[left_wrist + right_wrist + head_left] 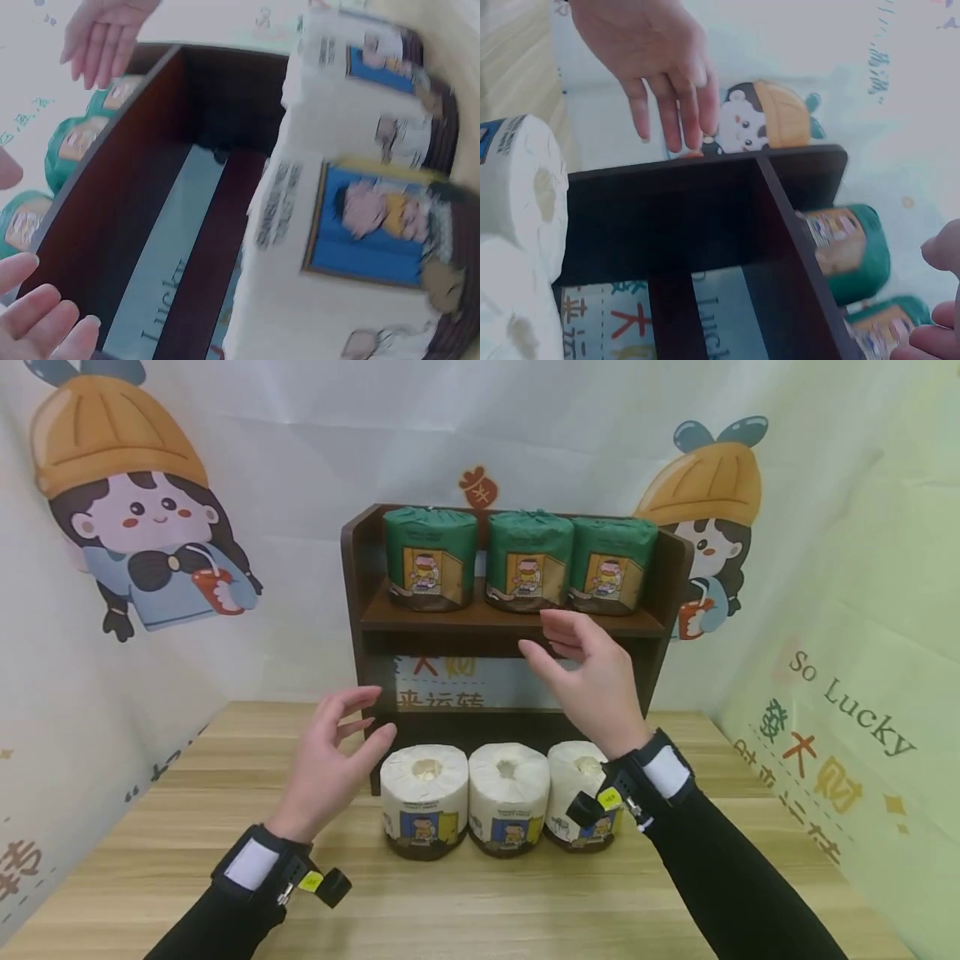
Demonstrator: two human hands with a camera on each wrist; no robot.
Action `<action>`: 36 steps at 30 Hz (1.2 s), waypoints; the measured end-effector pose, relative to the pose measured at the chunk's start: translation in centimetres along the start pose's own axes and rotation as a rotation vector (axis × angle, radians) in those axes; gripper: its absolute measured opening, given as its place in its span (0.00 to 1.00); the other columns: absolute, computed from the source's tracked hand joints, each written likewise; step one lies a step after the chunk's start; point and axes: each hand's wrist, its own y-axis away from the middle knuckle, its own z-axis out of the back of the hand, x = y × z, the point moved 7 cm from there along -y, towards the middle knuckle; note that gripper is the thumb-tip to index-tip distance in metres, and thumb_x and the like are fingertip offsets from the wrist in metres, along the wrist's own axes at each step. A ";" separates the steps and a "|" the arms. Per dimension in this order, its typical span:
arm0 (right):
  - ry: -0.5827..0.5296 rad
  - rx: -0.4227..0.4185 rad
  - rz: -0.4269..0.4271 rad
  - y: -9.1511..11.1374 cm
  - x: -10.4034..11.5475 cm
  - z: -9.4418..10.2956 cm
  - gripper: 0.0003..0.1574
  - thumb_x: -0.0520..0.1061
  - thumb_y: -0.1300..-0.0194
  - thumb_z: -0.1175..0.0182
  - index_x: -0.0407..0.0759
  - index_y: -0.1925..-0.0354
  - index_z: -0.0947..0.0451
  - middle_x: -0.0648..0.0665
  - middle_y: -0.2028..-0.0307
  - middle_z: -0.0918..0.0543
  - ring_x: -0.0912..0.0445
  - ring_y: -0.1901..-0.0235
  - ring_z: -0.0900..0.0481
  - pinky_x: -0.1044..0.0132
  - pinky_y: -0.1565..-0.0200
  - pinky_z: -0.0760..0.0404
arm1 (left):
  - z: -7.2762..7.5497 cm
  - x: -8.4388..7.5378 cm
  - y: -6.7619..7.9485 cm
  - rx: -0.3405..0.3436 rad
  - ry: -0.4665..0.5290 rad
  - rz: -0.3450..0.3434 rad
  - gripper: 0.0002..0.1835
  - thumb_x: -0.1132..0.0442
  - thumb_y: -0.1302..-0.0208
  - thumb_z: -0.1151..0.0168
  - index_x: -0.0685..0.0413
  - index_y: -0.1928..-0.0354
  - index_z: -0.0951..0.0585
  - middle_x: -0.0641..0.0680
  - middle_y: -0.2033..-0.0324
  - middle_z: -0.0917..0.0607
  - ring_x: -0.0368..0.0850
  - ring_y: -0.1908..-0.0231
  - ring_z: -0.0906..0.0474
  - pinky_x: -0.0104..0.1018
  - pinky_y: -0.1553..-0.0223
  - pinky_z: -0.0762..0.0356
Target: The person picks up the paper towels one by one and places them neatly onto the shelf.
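Observation:
My left hand [330, 764] hovers left of the white-wrapped toilet rolls, its fingers loosely bent and holding nothing. Higher up, my right hand [596, 681] is in front of the shelf's right half, thumb and fingers apart around air. A row of three white toilet rolls, left [424, 802], middle [509, 802] and right [573, 793], stands upright on the table before the shelf; the right wrist strap partly covers the right one. Three green-wrapped toilet rolls, left [431, 560], middle [528, 560] and right [611, 564], stand on the upper board.
The dark brown two-level shelf [351, 577] stands at the back of the wooden table [465, 910]. Behind it hangs a printed cloth [300, 485] with cartoon figures and writing. Each wrist wears a black strap with a small camera.

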 end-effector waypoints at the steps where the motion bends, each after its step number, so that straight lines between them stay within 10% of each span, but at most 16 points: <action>1: -0.002 -0.010 -0.006 0.3 -0.4 0.5 0.27 0.50 0.35 0.31 0.40 0.42 0.24 0.45 0.47 0.20 0.61 0.50 0.23 0.62 0.47 0.19 | -0.4 -0.2 0.3 0.032 0.013 -0.005 0.29 0.63 0.35 0.33 0.53 0.34 0.30 0.52 0.39 0.31 0.46 0.41 0.34 0.55 0.41 0.29; 8: -0.033 -0.062 -0.111 2.6 -3.8 3.2 0.28 0.49 0.34 0.33 0.37 0.41 0.26 0.42 0.46 0.21 0.55 0.50 0.22 0.54 0.46 0.20 | -2.9 -0.2 2.1 0.174 0.020 -0.038 0.31 0.61 0.36 0.32 0.45 0.32 0.31 0.48 0.35 0.33 0.42 0.36 0.40 0.55 0.34 0.39; 19: 0.053 -0.217 -0.350 5.5 -11.0 6.5 0.39 0.57 0.33 0.35 0.38 0.35 0.35 0.40 0.44 0.27 0.53 0.51 0.26 0.53 0.48 0.20 | -3.9 3.2 3.9 0.160 -0.125 0.104 0.46 0.51 0.45 0.24 0.45 0.27 0.39 0.51 0.29 0.43 0.51 0.32 0.49 0.70 0.37 0.44; 29: 0.179 0.051 -0.482 7.0 -17.4 4.2 0.36 0.52 0.26 0.43 0.34 0.31 0.39 0.30 0.38 0.30 0.39 0.43 0.29 0.42 0.44 0.24 | -5.2 6.4 5.0 0.187 -0.114 0.249 0.67 0.42 0.53 0.21 0.44 0.22 0.59 0.61 0.28 0.52 0.58 0.34 0.47 0.65 0.36 0.41; 36: 0.271 0.038 -0.458 7.8 -18.8 4.2 0.18 0.47 0.23 0.47 0.35 0.44 0.26 0.32 0.53 0.19 0.41 0.56 0.22 0.41 0.55 0.19 | -6.2 7.9 5.5 0.226 -0.056 0.334 0.70 0.45 0.54 0.19 0.48 0.22 0.63 0.63 0.27 0.52 0.57 0.33 0.48 0.62 0.33 0.47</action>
